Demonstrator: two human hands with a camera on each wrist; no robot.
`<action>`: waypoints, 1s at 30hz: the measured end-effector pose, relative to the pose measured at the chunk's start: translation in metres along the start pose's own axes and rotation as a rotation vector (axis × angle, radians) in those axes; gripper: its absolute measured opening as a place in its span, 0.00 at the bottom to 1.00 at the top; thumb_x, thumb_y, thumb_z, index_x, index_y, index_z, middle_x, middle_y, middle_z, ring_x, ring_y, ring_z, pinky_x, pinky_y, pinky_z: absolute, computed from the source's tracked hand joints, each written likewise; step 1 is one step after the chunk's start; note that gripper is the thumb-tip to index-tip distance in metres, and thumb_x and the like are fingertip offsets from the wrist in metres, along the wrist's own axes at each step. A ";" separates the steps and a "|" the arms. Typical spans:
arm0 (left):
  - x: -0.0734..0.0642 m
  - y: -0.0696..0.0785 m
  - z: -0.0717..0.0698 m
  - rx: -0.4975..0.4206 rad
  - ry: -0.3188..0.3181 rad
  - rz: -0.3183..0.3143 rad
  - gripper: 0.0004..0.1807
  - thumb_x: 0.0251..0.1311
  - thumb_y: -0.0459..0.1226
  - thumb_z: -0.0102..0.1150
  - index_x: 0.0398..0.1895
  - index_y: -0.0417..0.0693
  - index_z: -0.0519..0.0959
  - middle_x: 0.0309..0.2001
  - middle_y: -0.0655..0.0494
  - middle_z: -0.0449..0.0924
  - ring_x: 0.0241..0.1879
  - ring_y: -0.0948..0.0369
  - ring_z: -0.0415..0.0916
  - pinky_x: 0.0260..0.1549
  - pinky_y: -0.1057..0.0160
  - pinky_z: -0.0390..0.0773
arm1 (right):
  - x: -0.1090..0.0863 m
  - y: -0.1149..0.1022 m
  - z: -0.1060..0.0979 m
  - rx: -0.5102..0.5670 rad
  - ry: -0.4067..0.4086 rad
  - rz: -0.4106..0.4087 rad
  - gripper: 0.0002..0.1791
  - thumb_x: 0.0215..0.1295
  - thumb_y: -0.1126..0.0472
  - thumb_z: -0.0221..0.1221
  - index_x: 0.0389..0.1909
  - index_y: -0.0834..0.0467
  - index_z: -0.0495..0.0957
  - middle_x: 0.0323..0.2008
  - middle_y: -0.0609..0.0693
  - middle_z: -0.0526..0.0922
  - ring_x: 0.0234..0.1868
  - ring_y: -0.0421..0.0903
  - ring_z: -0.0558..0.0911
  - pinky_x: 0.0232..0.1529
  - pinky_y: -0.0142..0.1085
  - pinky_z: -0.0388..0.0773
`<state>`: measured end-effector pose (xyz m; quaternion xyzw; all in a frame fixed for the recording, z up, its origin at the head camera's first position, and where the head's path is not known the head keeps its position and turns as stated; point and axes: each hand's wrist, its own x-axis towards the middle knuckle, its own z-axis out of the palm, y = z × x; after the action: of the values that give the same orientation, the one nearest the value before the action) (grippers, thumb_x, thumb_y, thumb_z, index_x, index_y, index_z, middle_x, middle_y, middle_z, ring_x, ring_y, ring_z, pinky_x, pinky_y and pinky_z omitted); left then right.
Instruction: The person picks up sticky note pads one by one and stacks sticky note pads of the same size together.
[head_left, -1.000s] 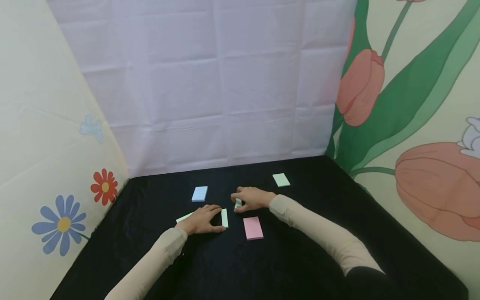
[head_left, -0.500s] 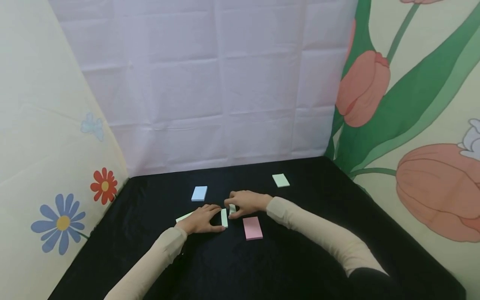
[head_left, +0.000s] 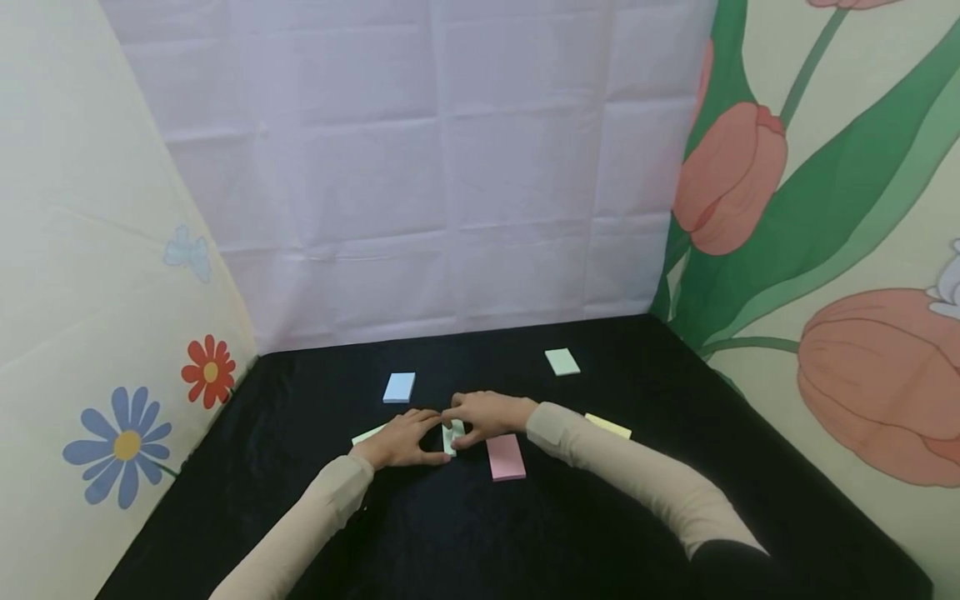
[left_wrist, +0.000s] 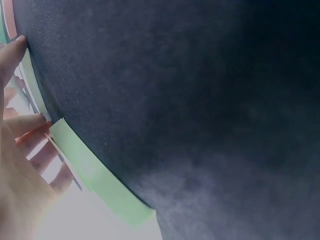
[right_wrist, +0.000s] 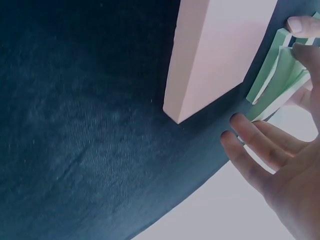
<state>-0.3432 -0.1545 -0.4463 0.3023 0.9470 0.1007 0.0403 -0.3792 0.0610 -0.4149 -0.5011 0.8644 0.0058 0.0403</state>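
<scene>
My left hand (head_left: pixel 400 442) rests on the black table, holding a narrow pale green block (left_wrist: pixel 33 85) by its two ends between thumb and forefinger. From the right, my right hand (head_left: pixel 491 414) pinches a small green piece (right_wrist: pixel 281 80), like a thin bent pad, against that block. Fingers partly cover both, so I cannot tell whether they join. Behind the left hand lies a light green sticky note pad (left_wrist: pixel 95 175), mostly hidden in the head view. Just below the right hand lies a pink sticky note pad (head_left: pixel 506 458).
Farther back lie a blue note pad (head_left: pixel 399 387) and a pale green pad (head_left: pixel 562 361). A yellow pad (head_left: pixel 608 426) shows partly behind the right forearm. Printed flower walls stand left and right, with a white creased cloth (head_left: pixel 442 167) behind the black tabletop (head_left: pixel 450 533).
My right hand has moved left and slightly nearer with its green piece, up to the block at the left hand. The yellow pad has come into sight. My left hand has stayed in place.
</scene>
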 end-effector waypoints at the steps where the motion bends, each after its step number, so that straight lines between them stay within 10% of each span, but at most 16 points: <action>1: 0.000 0.000 0.000 0.000 -0.001 0.000 0.43 0.61 0.61 0.59 0.70 0.44 0.68 0.68 0.47 0.67 0.64 0.48 0.64 0.62 0.43 0.64 | 0.000 0.000 0.001 0.000 0.001 -0.004 0.19 0.69 0.42 0.59 0.54 0.46 0.77 0.48 0.47 0.76 0.39 0.39 0.74 0.41 0.35 0.75; 30: 0.001 -0.003 0.003 -0.015 0.020 0.024 0.43 0.59 0.60 0.62 0.69 0.40 0.69 0.67 0.43 0.67 0.64 0.46 0.65 0.61 0.41 0.64 | 0.005 -0.002 0.009 0.109 0.013 0.027 0.31 0.64 0.38 0.62 0.63 0.49 0.71 0.57 0.49 0.73 0.50 0.40 0.76 0.51 0.37 0.76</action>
<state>-0.3455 -0.1558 -0.4495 0.3121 0.9430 0.1112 0.0318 -0.3787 0.0563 -0.4246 -0.4867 0.8703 -0.0442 0.0620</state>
